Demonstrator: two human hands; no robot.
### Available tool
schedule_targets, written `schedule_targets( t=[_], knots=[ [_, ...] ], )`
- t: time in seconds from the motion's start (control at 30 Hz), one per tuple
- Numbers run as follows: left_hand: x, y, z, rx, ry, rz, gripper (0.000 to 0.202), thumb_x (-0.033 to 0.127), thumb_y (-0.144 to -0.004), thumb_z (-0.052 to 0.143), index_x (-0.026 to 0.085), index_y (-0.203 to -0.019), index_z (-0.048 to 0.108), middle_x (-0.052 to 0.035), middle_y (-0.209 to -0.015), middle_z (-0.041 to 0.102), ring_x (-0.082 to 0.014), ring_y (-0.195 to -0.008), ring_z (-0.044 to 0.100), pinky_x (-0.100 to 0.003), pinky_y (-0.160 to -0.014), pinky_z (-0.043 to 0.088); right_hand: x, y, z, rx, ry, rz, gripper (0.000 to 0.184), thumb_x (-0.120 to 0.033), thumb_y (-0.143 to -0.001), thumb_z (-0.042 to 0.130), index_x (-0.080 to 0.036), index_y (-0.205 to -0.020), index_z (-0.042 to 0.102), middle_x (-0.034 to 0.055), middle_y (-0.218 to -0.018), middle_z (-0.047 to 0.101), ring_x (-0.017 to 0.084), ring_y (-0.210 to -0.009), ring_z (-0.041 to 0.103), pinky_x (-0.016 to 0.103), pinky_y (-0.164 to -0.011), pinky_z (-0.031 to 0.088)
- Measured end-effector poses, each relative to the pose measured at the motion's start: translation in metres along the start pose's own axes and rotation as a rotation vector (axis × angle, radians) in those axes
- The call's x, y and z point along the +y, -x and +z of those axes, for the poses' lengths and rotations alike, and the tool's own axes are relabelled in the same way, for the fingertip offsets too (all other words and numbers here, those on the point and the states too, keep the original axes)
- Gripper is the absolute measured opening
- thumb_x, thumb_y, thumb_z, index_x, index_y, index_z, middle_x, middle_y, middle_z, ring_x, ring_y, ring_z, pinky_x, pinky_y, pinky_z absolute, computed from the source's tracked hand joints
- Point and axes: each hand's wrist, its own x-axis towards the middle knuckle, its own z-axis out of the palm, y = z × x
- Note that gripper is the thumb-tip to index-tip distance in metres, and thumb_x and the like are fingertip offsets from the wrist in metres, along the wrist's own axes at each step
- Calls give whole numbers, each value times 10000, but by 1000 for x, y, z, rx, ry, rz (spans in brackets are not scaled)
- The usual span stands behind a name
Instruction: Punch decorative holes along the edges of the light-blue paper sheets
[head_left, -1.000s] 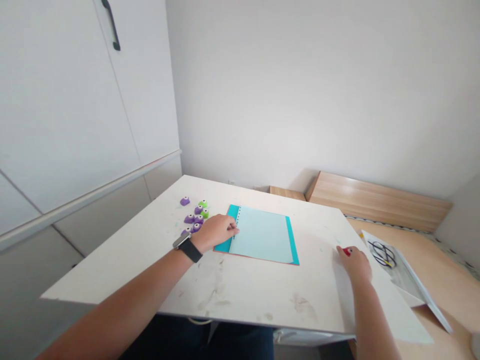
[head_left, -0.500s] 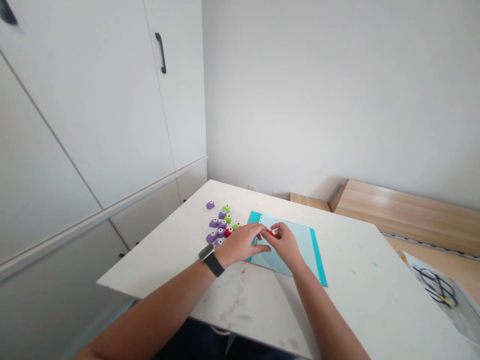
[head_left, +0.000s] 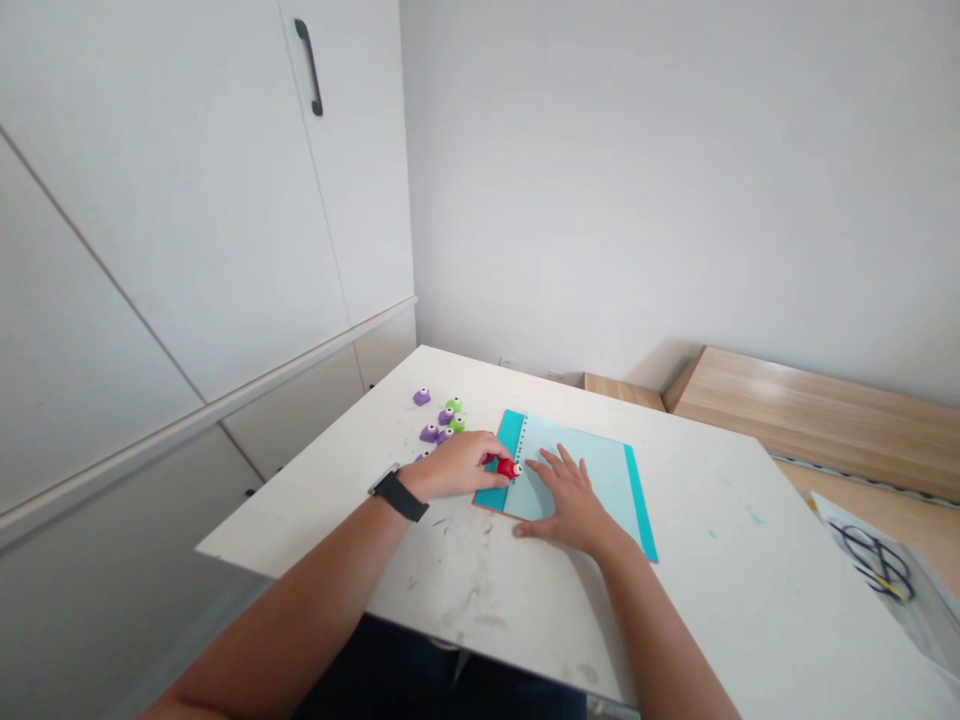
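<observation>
A pale blue sheet [head_left: 592, 465] lies on a teal sheet [head_left: 510, 430] on the white table [head_left: 720, 560], with a row of small holes along its left edge. My left hand [head_left: 457, 466], a dark watch on its wrist, is closed on a small red punch [head_left: 507, 467] set at that punched edge. My right hand [head_left: 566, 495] lies flat and open on the pale blue sheet, fingers spread, just right of the punch. Several purple and green punches [head_left: 441, 422] sit to the left of the paper.
A white cupboard [head_left: 187, 200] with dark handles runs along the left of the table. Wooden boards [head_left: 810, 410] lie behind on the right. A clear bag with black cords [head_left: 877, 570] rests at the far right.
My right hand brought the red punch from the table's right side to the paper. The left hand now holds it, and the right hand has flattened on the sheet.
</observation>
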Motion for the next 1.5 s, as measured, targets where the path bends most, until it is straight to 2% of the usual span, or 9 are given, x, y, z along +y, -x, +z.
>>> schedule_targets(
  t=[0.17,0.3,0.43,0.63,0.93,1.2,1.4,1.5],
  knots=[
    [-3,2,-6,-37,-108,49,248,425,-791,703,270,-973,766,-42,-903,670,-202,-875,605,-268,-758,405,6,-2,7,-40,-34,26,973,-787,-704,629,-287,-1502,387,104,-1608,235,335,-1493,120,572,-1183,35],
    [-6,4,-9,-53,-139,36,260,374,-786,702,268,-1016,760,-49,-938,678,-210,-898,607,-274,-788,414,7,-1,7,-33,-35,23,952,-767,-717,637,-291,-1503,386,102,-1610,230,338,-1489,134,572,-1181,35],
    [-8,6,-9,-22,-168,31,284,343,-772,715,272,-1045,747,-51,-987,693,-224,-954,609,-284,-830,412,7,0,7,-26,-42,20,943,-767,-720,636,-291,-1498,396,104,-1609,234,338,-1489,138,580,-1179,45],
    [-6,8,-8,-66,-153,8,216,367,-769,722,281,-965,754,-20,-913,714,-198,-849,628,-266,-754,394,6,0,8,-20,-68,14,911,-766,-733,628,-289,-1483,427,103,-1599,265,334,-1483,171,580,-1180,58],
    [-5,3,-1,-69,-104,8,313,472,-741,756,297,-1001,757,-1,-798,705,-181,-746,618,-258,-662,348,7,0,6,-16,-87,10,917,-770,-718,639,-282,-1471,450,103,-1594,277,342,-1475,194,582,-1181,64],
    [-5,2,5,-72,-135,-12,337,512,-749,747,300,-1011,749,-2,-805,707,-181,-719,612,-254,-628,328,6,-1,5,-38,-88,9,915,-772,-738,613,-279,-1485,427,107,-1600,259,340,-1482,170,593,-1177,60],
    [-3,0,11,-50,-118,9,356,499,-746,759,288,-1032,743,-17,-927,735,-206,-837,648,-262,-699,381,6,-1,6,-42,-77,15,927,-769,-727,629,-269,-1482,433,116,-1602,253,348,-1483,161,592,-1177,58],
    [-2,-1,13,-69,-79,10,373,493,-754,755,262,-1047,741,-26,-912,737,-197,-822,656,-262,-727,400,6,-2,6,-50,-68,21,932,-763,-723,638,-268,-1485,427,118,-1604,245,345,-1485,152,585,-1177,58]
  ],
)
